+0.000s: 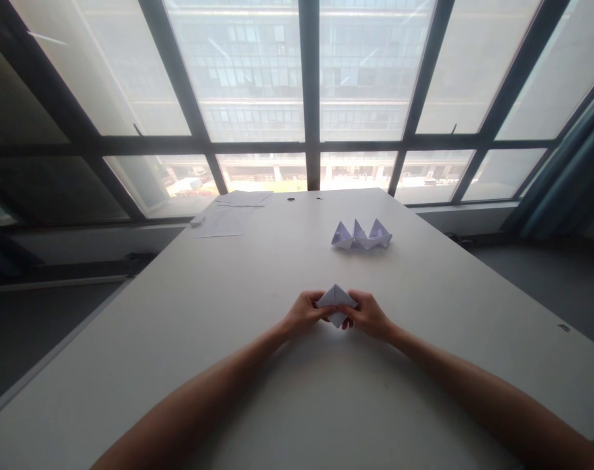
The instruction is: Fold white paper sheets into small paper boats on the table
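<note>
A piece of white paper folded into a diamond (335,295) is held up a little above the table, one point up and one down. My left hand (307,312) grips its left side, thumb across the front. On the other side my right hand (366,314) pinches it the same way, and the two thumbs nearly meet at its middle. The fingers behind the paper are partly hidden. Farther out, beyond my hands, several folded paper boats (368,239) stand in a close row.
The long white table (218,313) runs toward tall windows. Flat sheets of paper (223,222) lie at its far left, with a small crumpled white piece (197,222) beside them. Dark round holes (291,199) mark the far end. A blue curtain (566,163) hangs at right.
</note>
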{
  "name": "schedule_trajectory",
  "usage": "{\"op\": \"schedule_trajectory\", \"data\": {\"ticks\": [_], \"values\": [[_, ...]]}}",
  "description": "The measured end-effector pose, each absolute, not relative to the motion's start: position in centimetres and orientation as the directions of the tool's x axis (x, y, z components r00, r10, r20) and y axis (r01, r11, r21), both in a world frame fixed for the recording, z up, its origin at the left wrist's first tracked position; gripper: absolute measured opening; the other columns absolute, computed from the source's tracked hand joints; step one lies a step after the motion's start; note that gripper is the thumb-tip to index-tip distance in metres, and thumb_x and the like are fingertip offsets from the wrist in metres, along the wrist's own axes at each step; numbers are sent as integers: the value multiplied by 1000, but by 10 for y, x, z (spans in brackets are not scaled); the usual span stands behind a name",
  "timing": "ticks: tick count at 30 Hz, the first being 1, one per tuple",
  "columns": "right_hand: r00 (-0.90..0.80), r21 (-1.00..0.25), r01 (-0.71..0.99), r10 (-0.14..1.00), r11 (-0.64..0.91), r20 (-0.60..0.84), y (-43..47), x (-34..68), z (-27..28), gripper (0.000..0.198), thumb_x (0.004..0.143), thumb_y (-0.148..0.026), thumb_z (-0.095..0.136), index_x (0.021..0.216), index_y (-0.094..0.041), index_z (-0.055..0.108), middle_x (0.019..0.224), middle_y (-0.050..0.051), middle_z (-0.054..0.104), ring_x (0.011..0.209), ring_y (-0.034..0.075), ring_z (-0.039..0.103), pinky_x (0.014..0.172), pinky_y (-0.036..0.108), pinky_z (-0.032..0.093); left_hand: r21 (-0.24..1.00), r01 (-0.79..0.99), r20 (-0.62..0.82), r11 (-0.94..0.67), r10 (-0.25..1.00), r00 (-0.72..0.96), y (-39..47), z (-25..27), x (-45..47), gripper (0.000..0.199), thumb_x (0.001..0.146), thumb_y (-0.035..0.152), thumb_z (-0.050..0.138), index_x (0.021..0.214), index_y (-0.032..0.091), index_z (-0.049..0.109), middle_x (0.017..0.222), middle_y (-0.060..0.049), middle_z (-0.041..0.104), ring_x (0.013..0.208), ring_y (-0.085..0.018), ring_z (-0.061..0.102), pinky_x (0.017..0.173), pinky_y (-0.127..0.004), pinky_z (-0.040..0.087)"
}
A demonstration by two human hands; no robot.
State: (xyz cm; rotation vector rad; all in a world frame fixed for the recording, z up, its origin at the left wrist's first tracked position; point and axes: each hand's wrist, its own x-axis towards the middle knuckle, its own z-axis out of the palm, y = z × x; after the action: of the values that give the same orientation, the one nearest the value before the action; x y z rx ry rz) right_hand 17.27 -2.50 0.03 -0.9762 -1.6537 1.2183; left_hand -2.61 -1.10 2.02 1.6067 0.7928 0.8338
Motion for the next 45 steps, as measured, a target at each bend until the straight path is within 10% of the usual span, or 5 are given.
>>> {"op": "schedule_trajectory", "data": {"ticks": [10,45], "values": [[-347,-960,176,926,216,145,-23,172,-2,37,86,-52,60,73,-18,58,60,-2,58,51,14,58,45,23,47,938,212,137,-273,857,496,-9,19,-26,44,83,52,64,75,9,69,60,0,56,56,-12,47,51,-21,30],[-295,-942,177,929,284,224,-17,176,-5,38,84,-51,64,72,-15,63,55,0,60,48,12,54,45,21,38,967,160,93,-197,863,497,-7,17,-29,37,72,41,78,88,10,69,77,-4,66,67,-16,59,60,-23,43]]}}
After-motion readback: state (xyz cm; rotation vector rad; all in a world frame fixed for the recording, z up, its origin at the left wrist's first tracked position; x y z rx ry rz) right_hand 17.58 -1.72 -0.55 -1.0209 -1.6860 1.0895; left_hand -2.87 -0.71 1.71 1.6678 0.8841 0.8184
